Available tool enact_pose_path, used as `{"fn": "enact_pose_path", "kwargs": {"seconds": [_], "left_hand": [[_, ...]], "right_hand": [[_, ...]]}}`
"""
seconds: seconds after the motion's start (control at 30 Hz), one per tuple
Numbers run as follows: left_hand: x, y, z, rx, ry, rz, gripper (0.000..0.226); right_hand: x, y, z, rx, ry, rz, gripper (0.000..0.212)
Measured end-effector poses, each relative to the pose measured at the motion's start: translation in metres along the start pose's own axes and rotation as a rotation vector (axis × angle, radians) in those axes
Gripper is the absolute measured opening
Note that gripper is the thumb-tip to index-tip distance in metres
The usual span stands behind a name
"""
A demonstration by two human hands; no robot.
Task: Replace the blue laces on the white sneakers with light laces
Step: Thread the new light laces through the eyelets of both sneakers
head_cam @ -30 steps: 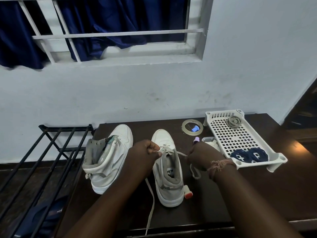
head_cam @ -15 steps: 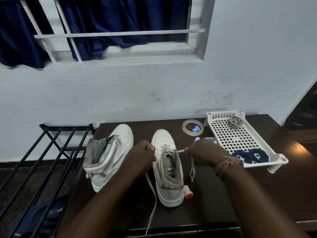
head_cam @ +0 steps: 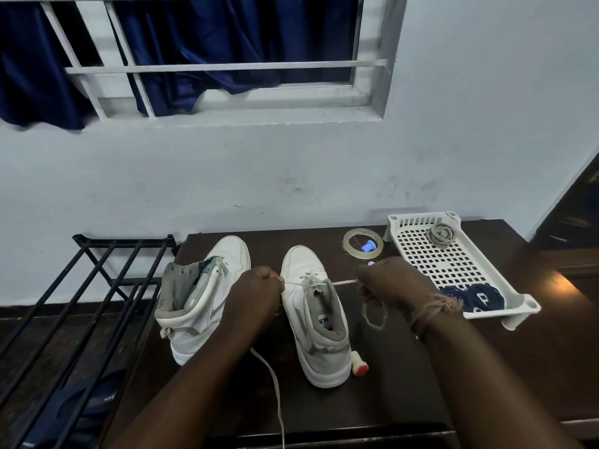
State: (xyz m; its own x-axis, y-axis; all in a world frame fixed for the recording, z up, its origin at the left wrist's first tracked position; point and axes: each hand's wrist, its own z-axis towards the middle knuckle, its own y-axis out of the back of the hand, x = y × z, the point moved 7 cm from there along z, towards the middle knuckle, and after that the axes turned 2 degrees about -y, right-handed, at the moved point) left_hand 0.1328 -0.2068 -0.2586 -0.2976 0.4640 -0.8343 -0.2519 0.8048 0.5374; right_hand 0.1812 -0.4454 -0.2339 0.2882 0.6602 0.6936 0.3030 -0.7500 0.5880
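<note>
Two white high-top sneakers stand on the dark table (head_cam: 405, 384). The right sneaker (head_cam: 311, 315) has a light lace (head_cam: 312, 282) crossed through its lowest eyelets. My left hand (head_cam: 256, 293) pinches one side of that lace to the left of the shoe, and the free end trails down over the table's front edge. My right hand (head_cam: 389, 283) grips the other side, stretched taut to the right, with a loop hanging below the hand. The left sneaker (head_cam: 201, 296) has no lace. Two coiled blue laces (head_cam: 476, 296) lie in the white tray (head_cam: 418, 222).
A coiled light lace (head_cam: 441, 234) sits at the tray's far end. A tape roll (head_cam: 356, 243) with a small blue cap (head_cam: 369, 246) inside lies behind the right sneaker. A small red-tipped white tube (head_cam: 359, 362) lies by its heel. A black metal rack (head_cam: 81, 306) stands left.
My hands have moved apart, drawing the light lace taut sideways across the right sneaker. The right hand has shifted up and to the right.
</note>
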Motion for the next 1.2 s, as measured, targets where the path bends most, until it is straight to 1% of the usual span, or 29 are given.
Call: {"fn": "enact_pose_path", "kwargs": {"seconds": [0.07, 0.1, 0.13, 0.23, 0.27, 0.3, 0.37, 0.47, 0.57, 0.63, 0.77, 0.83, 0.9, 1.0, 1.03, 1.07, 1.13, 1.2], "left_hand": [[0.000, -0.006, -0.001, 0.039, -0.015, 0.056, 0.014], [0.000, -0.009, -0.002, 0.057, -0.027, 0.082, 0.013], [-0.001, -0.012, -0.004, 0.062, -0.052, 0.089, 0.012], [-0.014, -0.021, -0.010, 0.059, -0.203, 0.026, 0.012], [-0.018, -0.024, -0.013, 0.063, -0.250, -0.004, 0.014], [-0.021, -0.027, -0.014, 0.063, -0.273, -0.029, 0.015], [-0.023, -0.029, -0.015, 0.058, -0.267, -0.049, 0.011], [-0.018, -0.027, -0.012, 0.052, -0.201, -0.085, 0.017], [-0.010, -0.022, -0.009, 0.047, -0.130, -0.109, 0.019], [-0.007, -0.022, -0.009, 0.060, -0.104, -0.109, 0.019], [-0.012, -0.021, -0.008, 0.084, -0.130, 0.026, 0.023], [-0.013, -0.021, -0.009, 0.115, -0.127, 0.016, 0.024], [-0.012, -0.020, -0.008, 0.149, -0.105, -0.017, 0.024], [-0.003, -0.020, -0.006, 0.274, -0.021, -0.148, 0.020], [-0.002, -0.020, -0.005, 0.304, -0.017, -0.160, 0.019], [-0.002, -0.020, -0.004, 0.309, -0.021, -0.155, 0.018], [-0.001, -0.017, -0.002, 0.261, -0.033, -0.130, 0.016], [-0.003, -0.012, 0.000, 0.167, -0.052, -0.063, 0.015]], "right_hand": [[0.003, -0.004, 0.000, 0.018, 0.045, -0.131, 0.025], [0.005, -0.005, -0.001, 0.001, 0.078, -0.218, 0.024], [0.006, -0.007, -0.001, -0.011, 0.108, -0.251, 0.027], [0.011, -0.019, 0.000, 0.009, 0.198, -0.163, 0.040], [0.013, -0.025, 0.001, 0.030, 0.224, -0.126, 0.038], [0.016, -0.029, 0.001, 0.048, 0.255, -0.107, 0.030], [0.024, -0.033, -0.002, 0.050, 0.310, -0.095, 0.017], [0.027, -0.034, -0.003, -0.038, 0.361, -0.172, 0.016], [0.021, -0.031, 0.003, -0.101, 0.323, -0.161, 0.016], [0.017, -0.032, 0.005, -0.087, 0.295, -0.123, 0.018], [0.016, -0.031, 0.006, -0.037, 0.281, -0.079, 0.020], [0.013, -0.031, 0.010, -0.003, 0.245, -0.053, 0.024], [0.010, -0.032, 0.011, 0.057, 0.192, -0.044, 0.033], [0.007, -0.027, 0.009, 0.113, 0.164, -0.084, 0.037], [0.006, -0.023, 0.008, 0.115, 0.163, -0.098, 0.037], [0.006, -0.019, 0.007, 0.110, 0.164, -0.112, 0.033], [0.005, -0.014, 0.006, 0.093, 0.162, -0.133, 0.020], [0.003, -0.013, 0.007, 0.073, 0.146, -0.202, 0.021]]}}
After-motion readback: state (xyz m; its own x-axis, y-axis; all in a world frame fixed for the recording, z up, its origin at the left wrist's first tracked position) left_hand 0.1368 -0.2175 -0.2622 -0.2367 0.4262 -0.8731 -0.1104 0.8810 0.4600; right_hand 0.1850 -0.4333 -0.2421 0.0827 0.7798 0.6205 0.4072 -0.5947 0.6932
